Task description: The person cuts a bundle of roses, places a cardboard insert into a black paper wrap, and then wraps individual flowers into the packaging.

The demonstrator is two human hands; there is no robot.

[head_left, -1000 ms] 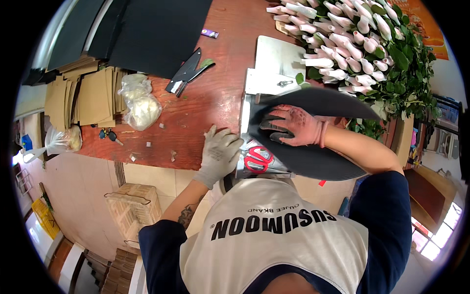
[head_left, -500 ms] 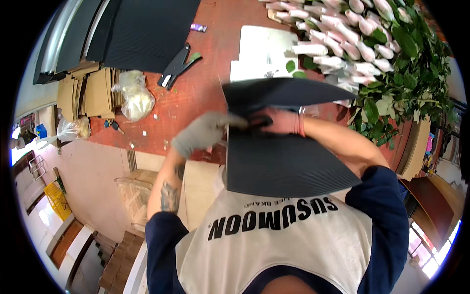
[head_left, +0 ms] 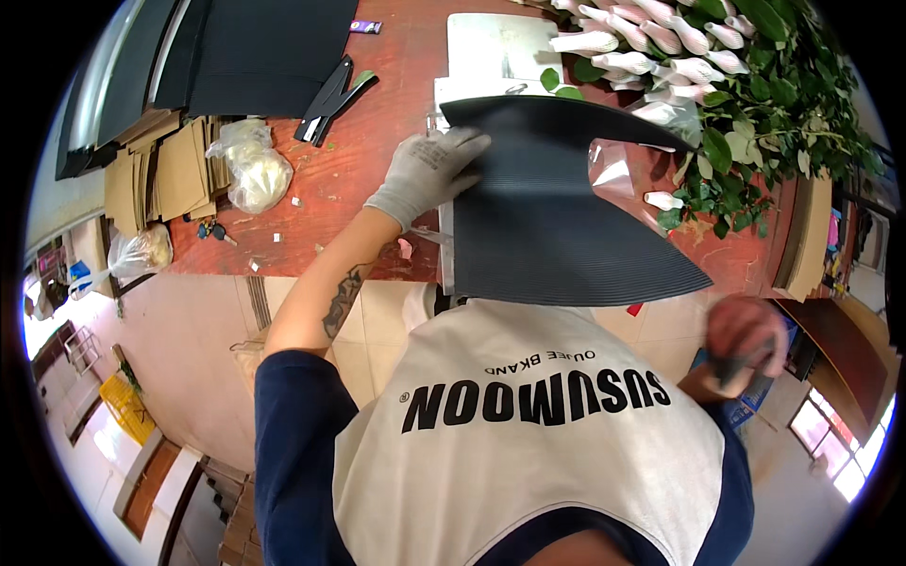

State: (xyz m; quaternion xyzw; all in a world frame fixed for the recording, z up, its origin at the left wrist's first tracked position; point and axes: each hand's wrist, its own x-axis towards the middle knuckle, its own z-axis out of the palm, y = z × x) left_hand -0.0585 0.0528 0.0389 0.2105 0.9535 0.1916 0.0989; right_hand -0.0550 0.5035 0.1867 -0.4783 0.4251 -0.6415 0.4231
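Note:
A black ridged sheet (head_left: 566,226) lies bent in front of me, its far flap raised and its near part spreading to the right. My left hand (head_left: 429,170), in a grey glove, rests on the sheet's left edge, fingers stretched out and thumb apart. Off to the right, beyond the table edge, is my right hand (head_left: 750,335) in a reddish glove. Motion blurs it, but it looks closed around something dark. Clear plastic (head_left: 612,168) shows under the sheet's right side.
White-sleeved flower buds (head_left: 661,38) with leafy stems (head_left: 755,141) fill the far right. Black pliers-like tool (head_left: 335,99), bagged pale material (head_left: 260,179), brown cardboard pieces (head_left: 184,170) and black sheets (head_left: 269,57) lie left on the red table (head_left: 321,217). A white board (head_left: 500,47) lies behind.
My right hand has moved from the sheet's middle to the lower right, off the table. My left hand has gone up onto the sheet's left edge. The view has shifted slightly.

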